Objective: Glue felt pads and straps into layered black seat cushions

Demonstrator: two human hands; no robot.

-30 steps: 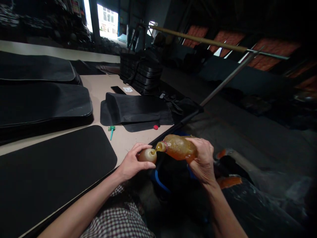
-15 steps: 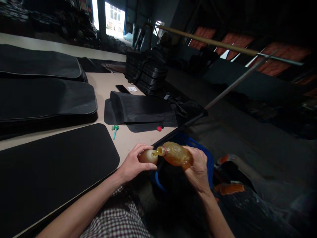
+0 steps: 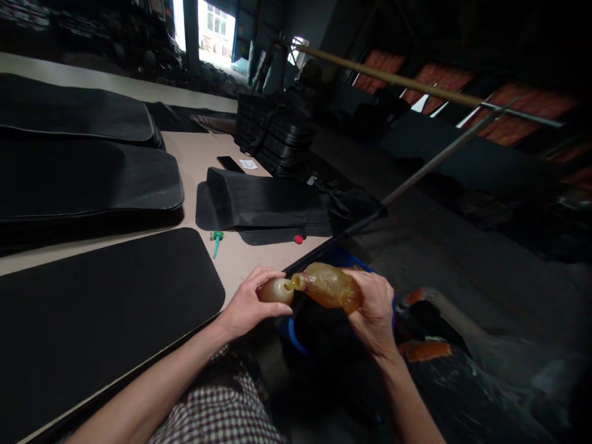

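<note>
My left hand (image 3: 252, 303) is wrapped round a small whitish bottle (image 3: 276, 291) whose open mouth points up and to the right. In my right hand (image 3: 374, 305) is a larger crumpled clear bottle (image 3: 329, 286) with amber liquid, tilted so its neck meets the small bottle's mouth. A thin yellowish trickle shows between the two openings. On the table (image 3: 259, 258) behind my hands lie a green nozzle cap (image 3: 217, 241) and a red cap (image 3: 298, 239).
Black sheets (image 3: 277, 203) lie beyond the caps, with a dark phone (image 3: 230, 164) and a white label (image 3: 248, 164). Large black panels (image 3: 106, 320) cover the table's left. A blue crate (image 3: 296, 338) stands below my hands. A pole (image 3: 444, 151) slants at the right.
The bottles stay mouth to mouth. The larger bottle looks a little more crumpled, and my right hand has shifted slightly right. The camera view has moved slightly.
</note>
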